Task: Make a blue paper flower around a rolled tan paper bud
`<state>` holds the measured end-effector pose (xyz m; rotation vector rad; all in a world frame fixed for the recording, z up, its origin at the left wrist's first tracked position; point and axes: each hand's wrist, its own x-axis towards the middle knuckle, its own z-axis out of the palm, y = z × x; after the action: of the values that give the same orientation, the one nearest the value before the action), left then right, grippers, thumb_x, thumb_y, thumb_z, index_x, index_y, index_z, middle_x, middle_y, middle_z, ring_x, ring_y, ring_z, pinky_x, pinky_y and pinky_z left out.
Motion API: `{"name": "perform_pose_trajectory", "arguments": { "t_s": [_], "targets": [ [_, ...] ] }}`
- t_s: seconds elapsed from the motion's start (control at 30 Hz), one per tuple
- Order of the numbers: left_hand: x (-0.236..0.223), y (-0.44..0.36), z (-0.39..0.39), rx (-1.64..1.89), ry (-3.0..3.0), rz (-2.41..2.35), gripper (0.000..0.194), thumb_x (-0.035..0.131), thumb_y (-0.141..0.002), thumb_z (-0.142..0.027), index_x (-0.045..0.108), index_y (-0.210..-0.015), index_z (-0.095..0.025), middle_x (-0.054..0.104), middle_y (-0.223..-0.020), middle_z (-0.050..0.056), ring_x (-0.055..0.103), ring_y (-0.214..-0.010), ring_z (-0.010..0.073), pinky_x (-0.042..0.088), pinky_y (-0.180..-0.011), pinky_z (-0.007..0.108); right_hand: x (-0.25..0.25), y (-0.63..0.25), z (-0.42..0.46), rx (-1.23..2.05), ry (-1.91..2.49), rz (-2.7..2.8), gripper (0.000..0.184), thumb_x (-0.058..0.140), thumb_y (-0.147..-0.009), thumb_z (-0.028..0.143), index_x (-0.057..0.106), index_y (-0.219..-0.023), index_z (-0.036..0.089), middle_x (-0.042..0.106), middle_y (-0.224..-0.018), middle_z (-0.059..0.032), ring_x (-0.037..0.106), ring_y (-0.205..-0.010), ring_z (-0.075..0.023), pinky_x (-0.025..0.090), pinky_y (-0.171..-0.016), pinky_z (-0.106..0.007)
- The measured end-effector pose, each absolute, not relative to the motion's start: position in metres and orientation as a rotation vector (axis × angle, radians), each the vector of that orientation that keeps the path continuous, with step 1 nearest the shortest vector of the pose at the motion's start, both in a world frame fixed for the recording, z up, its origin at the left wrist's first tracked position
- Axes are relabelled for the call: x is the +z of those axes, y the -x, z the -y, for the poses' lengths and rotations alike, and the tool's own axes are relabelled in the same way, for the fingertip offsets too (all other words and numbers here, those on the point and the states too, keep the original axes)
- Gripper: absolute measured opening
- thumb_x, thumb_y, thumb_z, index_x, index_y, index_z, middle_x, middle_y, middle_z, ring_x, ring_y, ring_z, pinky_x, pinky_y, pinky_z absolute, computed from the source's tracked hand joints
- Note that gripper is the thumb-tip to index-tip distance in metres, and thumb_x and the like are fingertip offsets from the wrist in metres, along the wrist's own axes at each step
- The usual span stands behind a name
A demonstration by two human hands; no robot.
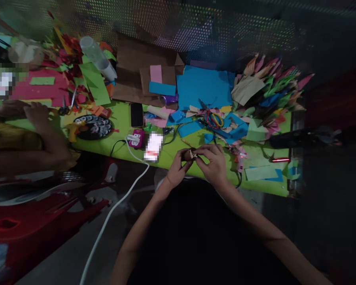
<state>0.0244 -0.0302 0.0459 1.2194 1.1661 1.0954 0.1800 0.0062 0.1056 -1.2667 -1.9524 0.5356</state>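
Observation:
My left hand (178,168) and my right hand (213,160) meet at the near edge of the green table (121,118). Both pinch a small dark folded piece (190,154) with a pale tip between their fingertips. It is too small and dim to name. Just beyond my hands lie blue paper scraps (192,128) and scissors with red and yellow handles (213,118). A large blue sheet (204,87) lies farther back.
A heap of folded paper shapes (269,83) fills the far right. A black phone (137,114), a pink charger block (137,138) with a white cable (112,213), a dark round tray (93,126) and brown cardboard (136,59) sit left of centre. Another person's arm (41,130) rests at the left.

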Motion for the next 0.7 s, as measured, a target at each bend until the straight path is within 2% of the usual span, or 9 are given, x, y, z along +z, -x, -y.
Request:
{"name": "perform_pose_trajectory", "arguments": {
  "t_s": [0.13, 0.23, 0.33, 0.47, 0.57, 0.7],
  "targets": [
    [0.052, -0.023, 0.032, 1.104, -1.201, -1.147, 0.041, 0.060, -0.092, -0.039, 0.046, -0.125, -0.020, 0.057, -0.128, 0.012, 0.056, -0.119, 0.0237, 0.045, -0.106, 0.041, 0.114, -0.182, -0.005, 0.516, 1.216, 2.070, 0.013, 0.063, -0.089, 0.026, 0.074, -0.094, 0.025, 0.071, -0.094, -0.0055, 0.064, -0.092, -0.0232, 0.044, -0.081, -0.041],
    [0.055, -0.022, 0.033, 1.100, -1.208, -1.139, 0.039, 0.062, -0.091, -0.036, 0.047, -0.123, -0.020, 0.057, -0.125, 0.011, 0.055, -0.118, 0.0239, 0.045, -0.105, 0.041, 0.118, -0.183, -0.008, 0.558, 1.245, 2.036, 0.011, 0.064, -0.090, 0.031, 0.073, -0.087, 0.025, 0.070, -0.090, -0.0042, 0.063, -0.089, -0.0225, 0.044, -0.080, -0.040],
    [0.058, -0.022, 0.033, 1.093, -1.227, -1.127, 0.037, 0.061, -0.090, -0.034, 0.048, -0.122, -0.019, 0.058, -0.121, 0.010, 0.055, -0.115, 0.0236, 0.045, -0.104, 0.040, 0.118, -0.181, -0.011, 0.573, 1.317, 1.952, 0.012, 0.065, -0.089, 0.031, 0.069, -0.079, 0.025, 0.068, -0.084, -0.0030, 0.062, -0.086, -0.0225, 0.044, -0.079, -0.040],
    [0.061, -0.022, 0.033, 1.093, -1.231, -1.124, 0.036, 0.059, -0.091, -0.033, 0.048, -0.122, -0.019, 0.057, -0.120, 0.009, 0.054, -0.113, 0.0229, 0.045, -0.104, 0.039, 0.117, -0.177, -0.010, 0.611, 1.338, 1.885, 0.006, 0.066, -0.088, 0.028, 0.067, -0.082, 0.025, 0.068, -0.083, -0.0024, 0.061, -0.084, -0.0225, 0.045, -0.076, -0.038],
    [0.062, -0.021, 0.034, 1.090, -1.208, -1.127, 0.037, 0.061, -0.089, -0.033, 0.048, -0.122, -0.019, 0.057, -0.118, 0.009, 0.055, -0.112, 0.0225, 0.046, -0.103, 0.038, 0.118, -0.174, -0.006, 0.558, 1.301, 1.949, 0.007, 0.063, -0.089, 0.025, 0.070, -0.085, 0.025, 0.071, -0.088, -0.0032, 0.063, -0.088, -0.0225, 0.045, -0.081, -0.040],
    [0.060, -0.019, 0.033, 1.085, -1.142, -1.120, 0.040, 0.062, -0.089, -0.035, 0.050, -0.124, -0.020, 0.058, -0.123, 0.009, 0.054, -0.119, 0.0235, 0.043, -0.109, 0.039, 0.122, -0.173, 0.002, 0.559, 1.253, 2.092, 0.016, 0.057, -0.093, 0.024, 0.073, -0.096, 0.026, 0.072, -0.104, -0.0064, 0.063, -0.100, -0.0241, 0.044, -0.088, -0.043]
  ]
}}
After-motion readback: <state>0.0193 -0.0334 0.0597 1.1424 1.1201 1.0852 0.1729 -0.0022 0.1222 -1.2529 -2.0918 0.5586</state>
